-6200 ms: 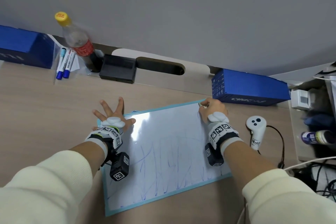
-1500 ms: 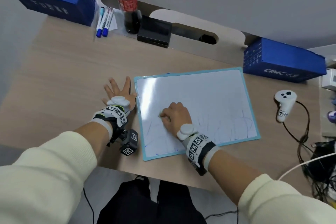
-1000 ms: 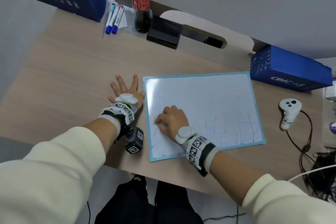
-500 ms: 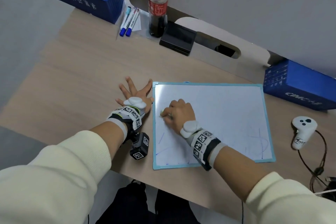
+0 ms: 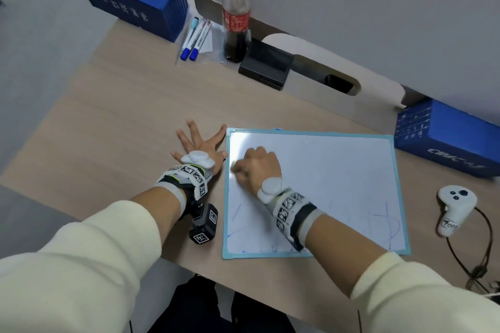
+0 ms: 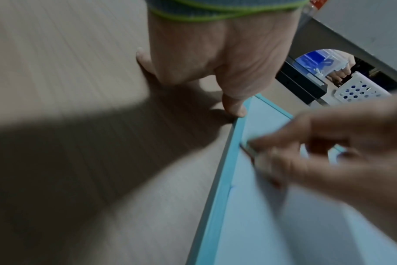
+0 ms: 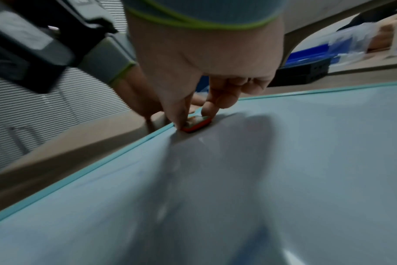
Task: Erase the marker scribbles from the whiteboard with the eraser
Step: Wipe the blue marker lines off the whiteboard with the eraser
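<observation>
The remaining scribbles (image 5: 389, 224) lay nearer the person than the right hand (image 5: 258, 167), which pinched the small eraser (image 7: 196, 123) on the whiteboard (image 5: 338, 170) beside its left frame, while beyond that frame the left hand (image 5: 200, 143) lay flat, fingers spread.

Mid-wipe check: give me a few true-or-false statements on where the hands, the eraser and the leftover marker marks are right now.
1. The right hand pinches the eraser on the whiteboard, close to its left edge. True.
2. The left hand grips a marker. False: it rests flat on the desk, fingers spread, beside the whiteboard's left edge.
3. Blue marker marks remain near the board's lower right corner. True.
4. The whiteboard is fully clean. False: faint strokes also show at the lower left.
5. The two blue-capped markers lie on the whiteboard. False: they lie at the back of the desk, next to the bottle.
</observation>
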`<state>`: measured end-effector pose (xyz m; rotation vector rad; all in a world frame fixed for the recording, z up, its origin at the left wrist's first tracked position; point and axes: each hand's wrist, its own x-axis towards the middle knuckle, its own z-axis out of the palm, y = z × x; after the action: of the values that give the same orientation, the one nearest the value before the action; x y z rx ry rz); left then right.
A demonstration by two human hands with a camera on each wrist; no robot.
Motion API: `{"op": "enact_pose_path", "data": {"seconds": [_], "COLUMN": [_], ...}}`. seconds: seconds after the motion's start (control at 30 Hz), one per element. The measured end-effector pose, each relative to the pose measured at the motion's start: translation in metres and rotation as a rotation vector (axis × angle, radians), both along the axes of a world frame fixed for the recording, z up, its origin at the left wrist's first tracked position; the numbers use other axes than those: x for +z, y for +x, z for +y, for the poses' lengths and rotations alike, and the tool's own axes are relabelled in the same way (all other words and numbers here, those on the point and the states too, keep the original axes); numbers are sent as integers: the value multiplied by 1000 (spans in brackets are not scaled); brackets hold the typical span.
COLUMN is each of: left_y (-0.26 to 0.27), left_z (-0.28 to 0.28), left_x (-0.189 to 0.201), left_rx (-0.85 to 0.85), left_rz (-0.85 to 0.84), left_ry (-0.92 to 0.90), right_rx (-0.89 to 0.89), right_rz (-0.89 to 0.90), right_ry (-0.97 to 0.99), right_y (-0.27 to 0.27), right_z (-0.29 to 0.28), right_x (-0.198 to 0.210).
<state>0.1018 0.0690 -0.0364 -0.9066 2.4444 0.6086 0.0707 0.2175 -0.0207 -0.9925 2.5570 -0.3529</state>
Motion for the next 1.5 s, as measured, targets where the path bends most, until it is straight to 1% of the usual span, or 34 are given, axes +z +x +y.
{"op": "enact_pose_path", "data": {"seconds": [0.07,0.13,0.3,0.37,0.43,0.53,0.6,0.67,0.73,0.8,0.87,0.93,0.97,1.03,1.1,1.17,1.27,1.37,1.43,1.5], "left_y": [1,0,1,1,1,1,0,-1,0,1,0,0,0,0,0,-1,-2,-2,-1,2], "left_z": [0,1,4,5,2,-1,-3,-6,-5,-6,-5,-4,-4,-4,-2,-2,-2,4,7,12], "left_x": [1,3,7,9,5,-3,-7,-12,-13,-12,-10,-7,-7,-6,-5,-4,-4,5,9,12], "left_rx": [23,24,28,22,2,-11,-15,-22,-20,-1,10,8,2,-5,-12,-13,-16,-2,22,-29], "left_rz": [-5,-9,0,6,-5,-7,-19,-31,-32,-24,-17,-22,-25,-25,-28,-33,-43,-45,11,83], "left_ry": [5,4,-12,-16,-16,-20,-35,-45,-42,-29,-15,-11,-13,-23,-42,-57,-50,-31,-11,23], "right_rx": [-30,-28,47,90,88,-56,-148,-184,-176,-140,-83,-57,-103,-264,-405,-491,-522,-443,-342,-325], "right_rz": [4,-9,-114,-128,-73,69,78,64,48,19,-10,26,50,116,112,113,134,59,28,30], "right_ry": [16,12,-63,-62,-36,-8,26,8,-32,-103,-118,-65,-37,12,97,139,103,10,3,13], "right_y": [-13,-7,62,66,50,-3,-36,-43,-24,15,44,43,34,10,-8,-8,23,75,97,97], "right_z": [-11,-10,36,41,34,15,7,5,11,26,45,64,76,102,132,149,134,89,70,80], "right_x": [0,1,-2,-1,-1,-7,-9,-10,-12,-16,-12,-9,-8,-6,-1,2,0,-7,-10,-9]}}
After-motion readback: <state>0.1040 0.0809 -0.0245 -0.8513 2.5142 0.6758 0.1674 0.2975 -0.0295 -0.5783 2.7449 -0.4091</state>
